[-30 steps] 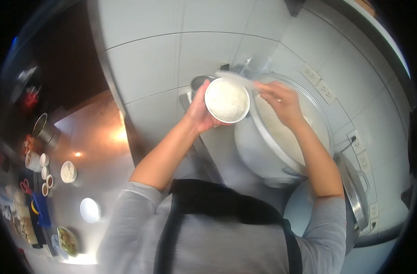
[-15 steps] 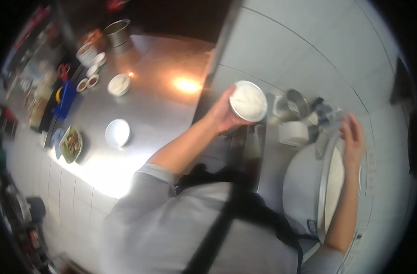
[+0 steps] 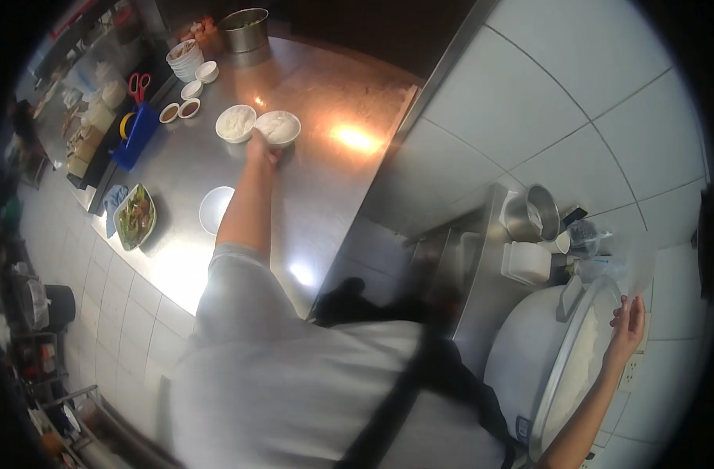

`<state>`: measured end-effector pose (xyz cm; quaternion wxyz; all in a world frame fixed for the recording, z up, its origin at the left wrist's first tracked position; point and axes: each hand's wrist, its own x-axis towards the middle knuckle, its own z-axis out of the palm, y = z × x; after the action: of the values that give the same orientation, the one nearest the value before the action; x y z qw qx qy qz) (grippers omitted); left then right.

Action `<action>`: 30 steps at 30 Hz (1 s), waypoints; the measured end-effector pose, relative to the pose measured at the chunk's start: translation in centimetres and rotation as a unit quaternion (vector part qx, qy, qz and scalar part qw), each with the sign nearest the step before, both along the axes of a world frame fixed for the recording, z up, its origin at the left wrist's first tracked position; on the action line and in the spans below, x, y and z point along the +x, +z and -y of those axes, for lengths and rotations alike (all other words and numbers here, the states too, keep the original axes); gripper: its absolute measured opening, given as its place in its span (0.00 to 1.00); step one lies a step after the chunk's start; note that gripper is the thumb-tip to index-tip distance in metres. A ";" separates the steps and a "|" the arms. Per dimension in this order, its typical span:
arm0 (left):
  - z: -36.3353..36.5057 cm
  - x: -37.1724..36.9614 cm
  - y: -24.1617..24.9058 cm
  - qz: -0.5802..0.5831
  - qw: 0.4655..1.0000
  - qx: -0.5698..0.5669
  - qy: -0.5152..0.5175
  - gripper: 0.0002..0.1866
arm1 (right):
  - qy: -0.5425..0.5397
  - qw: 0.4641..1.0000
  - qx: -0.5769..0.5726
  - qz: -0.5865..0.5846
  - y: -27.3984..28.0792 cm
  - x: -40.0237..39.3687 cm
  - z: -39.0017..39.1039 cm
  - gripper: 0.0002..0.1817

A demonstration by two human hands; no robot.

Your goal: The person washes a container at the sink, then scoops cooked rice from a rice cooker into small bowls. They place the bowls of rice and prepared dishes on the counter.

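From the head camera, my left hand (image 3: 261,148) grips the near rim of a white bowl of rice (image 3: 278,126) on the steel counter (image 3: 326,187). It stands just beside a second rice-filled bowl (image 3: 236,122), with an empty white bowl (image 3: 215,209) nearer me. My right hand (image 3: 627,332) hangs open over the big rice cooker (image 3: 545,367), which seems full of rice.

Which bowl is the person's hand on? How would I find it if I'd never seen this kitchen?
Find the long shiny steel counter with the bright light spot. Near its far end two white bowls of rice sit side by side. It is the right-hand bowl of rice, the one the left hand grips at its near edge; the other rice bowl beside it is untouched.
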<state>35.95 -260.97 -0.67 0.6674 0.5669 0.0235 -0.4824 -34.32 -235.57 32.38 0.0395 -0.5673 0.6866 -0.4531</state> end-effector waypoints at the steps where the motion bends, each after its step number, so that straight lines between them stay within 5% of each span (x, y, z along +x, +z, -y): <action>1: 0.5 0.7 -1.2 -0.014 1.000 -0.011 0.010 0.27 | 0.005 1.000 -0.001 -0.003 -0.1 -0.3 0.2 0.23; 3: 0.6 1.3 -2.0 -0.040 0.998 -0.034 0.028 0.26 | 0.009 1.000 0.004 -0.013 0.1 -0.6 0.3 0.23; 6: -1.7 1.6 -0.5 0.116 0.992 0.020 0.047 0.24 | -0.020 0.998 0.039 -0.050 1.3 -2.4 -0.8 0.23; 7: -2.9 3.4 -0.3 0.263 0.963 0.054 -0.020 0.26 | -0.034 0.996 0.055 -0.065 2.0 -3.6 -1.6 0.23; 8: -4.4 6.1 -0.2 0.403 0.907 0.086 -0.087 0.27 | -0.061 0.989 0.104 -0.092 3.0 -5.4 -2.6 0.21; 10: -8.6 8.5 2.9 0.735 0.609 0.243 -0.174 0.30 | -0.058 0.981 0.092 -0.161 2.4 -15.9 -5.5 0.20; 12: -12.6 11.2 3.6 0.757 0.550 0.191 -0.295 0.31 | -0.136 0.921 0.189 -0.311 2.3 -20.6 -7.8 0.18; 14: -16.1 11.9 3.3 0.683 0.592 0.207 -0.373 0.30 | -0.258 0.716 0.391 -0.519 3.2 -20.5 -10.3 0.16; 15: -16.7 11.2 4.1 0.574 0.635 0.265 -0.443 0.30 | -0.255 0.647 0.345 -0.631 1.2 -22.3 -11.9 0.13; 16: -17.2 14.3 -1.3 0.708 0.556 0.170 -0.400 0.25 | -0.323 0.575 0.414 -0.628 -0.9 -25.6 -11.8 0.12; 17: -17.3 15.8 -2.9 0.644 0.612 0.178 -0.424 0.20 | -0.320 0.565 0.405 -0.643 -3.0 -27.8 -12.3 0.12; 18: -17.3 16.5 -4.3 0.716 0.556 0.108 -0.408 0.17 | -0.334 0.546 0.496 -0.586 -3.4 -25.5 -11.1 0.12; 19: -17.1 15.1 -3.5 0.596 0.672 0.163 -0.407 0.20 | -0.325 0.548 0.429 -0.640 -5.0 -24.8 -11.5 0.12; 20: -17.0 11.9 -0.6 0.513 0.724 0.203 -0.414 0.25 | -0.321 0.588 0.473 -0.573 -4.9 -21.9 -10.3 0.13; 23: -14.7 7.4 2.6 0.249 0.872 0.108 -0.407 0.30 | -0.276 0.592 0.392 -0.648 -5.6 -18.4 -9.7 0.09; 27: -9.7 -0.8 5.6 0.097 0.918 -0.047 -0.382 0.27 | -0.176 0.669 0.385 -0.611 -3.6 -10.6 -10.0 0.08; 30: -7.3 -11.6 10.0 -0.079 0.859 -0.140 -0.486 0.28 | -0.129 0.709 0.362 -0.592 -3.7 -7.2 -10.7 0.07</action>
<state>24.34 -253.70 9.38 0.4159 0.3671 -0.2702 -0.7869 -41.50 -224.88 28.71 -0.2314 -0.5675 0.7470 0.2578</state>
